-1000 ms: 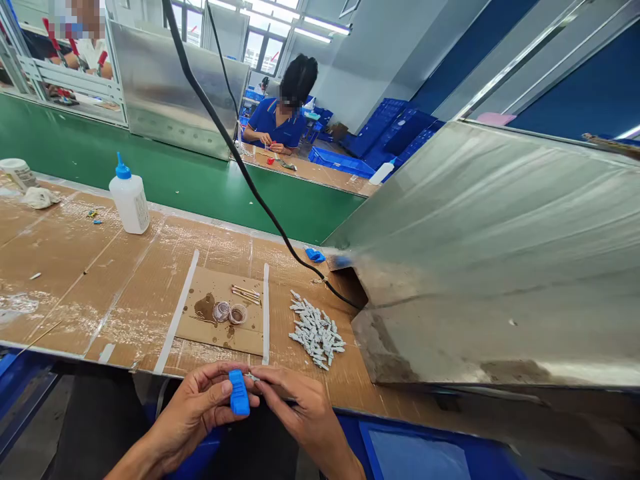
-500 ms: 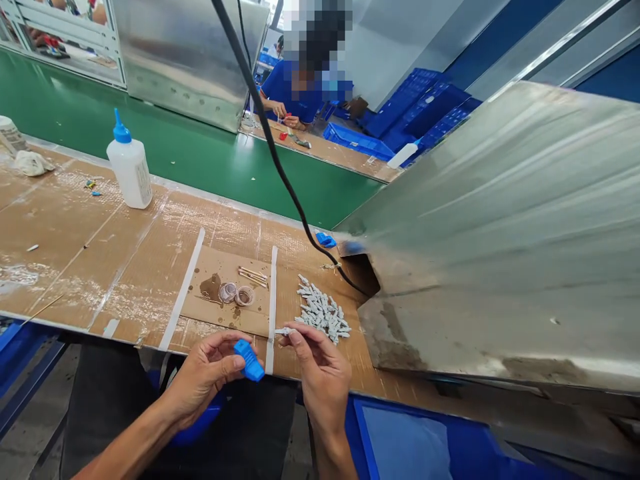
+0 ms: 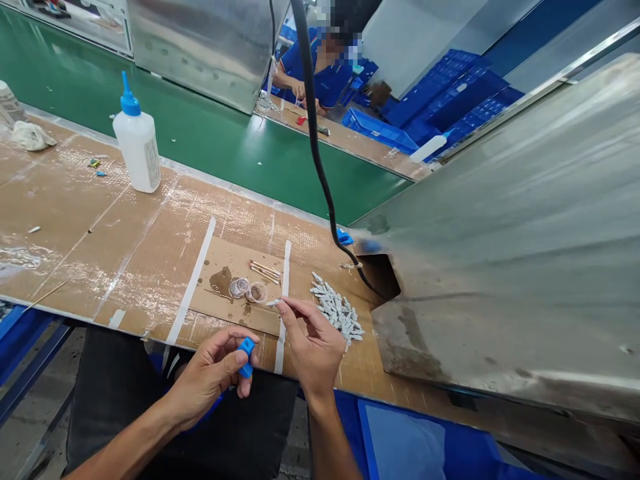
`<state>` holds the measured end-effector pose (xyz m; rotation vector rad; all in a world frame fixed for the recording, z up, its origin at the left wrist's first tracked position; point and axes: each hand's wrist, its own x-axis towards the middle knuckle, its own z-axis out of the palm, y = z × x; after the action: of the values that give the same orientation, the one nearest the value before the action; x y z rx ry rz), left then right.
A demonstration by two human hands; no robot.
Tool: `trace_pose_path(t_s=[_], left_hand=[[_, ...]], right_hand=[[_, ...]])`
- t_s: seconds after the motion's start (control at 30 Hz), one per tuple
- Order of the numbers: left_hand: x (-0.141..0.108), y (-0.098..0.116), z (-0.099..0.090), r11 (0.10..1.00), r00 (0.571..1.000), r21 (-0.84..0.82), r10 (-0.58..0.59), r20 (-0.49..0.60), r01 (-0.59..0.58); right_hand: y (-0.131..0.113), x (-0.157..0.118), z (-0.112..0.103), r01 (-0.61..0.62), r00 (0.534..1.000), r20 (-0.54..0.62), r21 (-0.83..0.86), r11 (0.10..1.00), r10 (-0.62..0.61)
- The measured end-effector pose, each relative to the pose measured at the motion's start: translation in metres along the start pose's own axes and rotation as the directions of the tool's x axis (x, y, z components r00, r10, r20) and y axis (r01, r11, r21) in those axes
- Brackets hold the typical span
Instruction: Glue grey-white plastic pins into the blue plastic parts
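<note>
Between the thumb and fingers of my left hand (image 3: 220, 367) is a small blue plastic piece (image 3: 246, 359), held near the table's front edge. My right hand (image 3: 313, 343) pinches a small grey-white piece (image 3: 273, 303), its tip at the rim of a small clear cup (image 3: 257, 292). A second clear cup (image 3: 239, 287) stands against the first, beside a dark wet stain on the cardboard sheet (image 3: 210, 310). Several cotton swabs (image 3: 265, 271) lie behind the cups. Right of my right hand is a heap of similar grey pieces (image 3: 337, 307).
A white squeeze bottle (image 3: 137, 150) with a blue nozzle stands at the back left. A black cable (image 3: 320, 160) hangs down to the table. A metal panel (image 3: 490, 267) bounds the right side. Across the green belt (image 3: 210, 143) sits another person (image 3: 320, 73).
My right hand has carried the small grey piece forward to the cup. My left hand has turned the blue piece more upright. The camera view has shifted slightly.
</note>
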<state>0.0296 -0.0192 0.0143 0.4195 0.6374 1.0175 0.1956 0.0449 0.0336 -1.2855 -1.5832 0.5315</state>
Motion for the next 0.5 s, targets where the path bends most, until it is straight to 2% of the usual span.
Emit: trace_pose_path(t_s=[0.17, 0.33, 0.5], left_hand=[[0.001, 0.001, -0.006, 0.999, 0.985, 0.003, 0.048, -0.166, -0.048], [0.0, 0.007, -0.006, 0.995, 0.983, -0.096, 0.017, -0.183, -0.035], [-0.003, 0.011, -0.005, 0.995, 0.971, -0.072, 0.052, -0.232, -0.071]], right_hand=[[-0.01, 0.022, 0.021, 0.162, 0.985, 0.069, -0.094, 0.982, -0.156], [-0.013, 0.031, 0.036, 0.294, 0.951, 0.129, -0.109, 0.949, -0.28], [-0.007, 0.031, 0.041, 0.396, 0.916, 0.124, -0.153, 0.905, -0.38]])
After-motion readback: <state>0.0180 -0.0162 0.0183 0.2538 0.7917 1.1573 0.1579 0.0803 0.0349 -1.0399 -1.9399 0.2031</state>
